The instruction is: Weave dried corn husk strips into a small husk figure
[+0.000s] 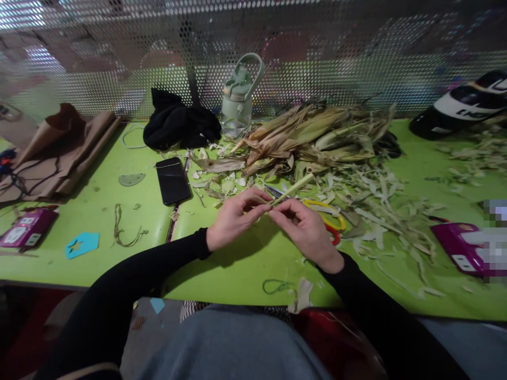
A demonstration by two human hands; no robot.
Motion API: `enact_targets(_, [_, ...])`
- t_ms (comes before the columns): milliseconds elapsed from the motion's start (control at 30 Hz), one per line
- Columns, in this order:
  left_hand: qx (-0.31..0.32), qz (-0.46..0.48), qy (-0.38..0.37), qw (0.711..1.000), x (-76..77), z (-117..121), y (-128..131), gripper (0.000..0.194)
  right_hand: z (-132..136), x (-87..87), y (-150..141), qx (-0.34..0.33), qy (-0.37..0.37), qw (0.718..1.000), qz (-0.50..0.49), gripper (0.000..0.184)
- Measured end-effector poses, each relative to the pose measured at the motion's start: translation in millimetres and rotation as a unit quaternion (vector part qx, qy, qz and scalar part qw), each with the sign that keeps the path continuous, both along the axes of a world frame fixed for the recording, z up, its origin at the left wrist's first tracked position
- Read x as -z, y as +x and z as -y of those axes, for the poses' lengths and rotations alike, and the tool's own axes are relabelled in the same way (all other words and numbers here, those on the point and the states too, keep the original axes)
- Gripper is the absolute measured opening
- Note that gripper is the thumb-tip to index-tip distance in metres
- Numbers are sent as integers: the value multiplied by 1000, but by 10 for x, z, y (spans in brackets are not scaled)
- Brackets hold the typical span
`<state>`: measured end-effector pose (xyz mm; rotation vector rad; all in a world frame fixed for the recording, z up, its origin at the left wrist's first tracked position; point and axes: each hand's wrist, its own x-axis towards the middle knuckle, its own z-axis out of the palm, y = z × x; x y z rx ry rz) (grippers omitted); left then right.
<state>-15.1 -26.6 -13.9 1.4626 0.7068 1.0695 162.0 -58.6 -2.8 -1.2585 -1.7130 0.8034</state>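
Note:
My left hand (240, 217) and my right hand (304, 230) meet over the green table, fingertips pinched close together. Between them is a thin pale green corn husk roll (298, 186), one end slanting up to the right past the fingers. Its lower part is hidden by my fingers. Scissors with yellow and red handles (336, 216) lie under and beside my right hand, the blades pointing left behind the roll. Just beyond my hands, a large heap of dry corn husks (304, 134) spreads out, with cut husk scraps (372, 182) around it.
A phone (173, 180), a black cloth (180, 124) and a pale green water bottle (236, 108) stand or lie behind. Brown paper (71, 142) is at the left. Purple boxes, one left (29, 228) and one right (455, 245), sit near the sides. A perforated metal screen (336, 68) borders the back.

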Motion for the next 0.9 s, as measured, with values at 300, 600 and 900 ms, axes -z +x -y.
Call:
enact_targets(300, [81,27,-233,969,-97,-50,-42,21,10,-62,52,33,15,999,34,29])
enact_targets(600, [148,-44,-225,962,-46,7,-2,20,-26,-41,-16,-3,-107,993,-57,34])
enact_targets(900, [95,-76,-237,964,-97,67,11,34,-43,-22,-1,-13,-88,992,-95,24])
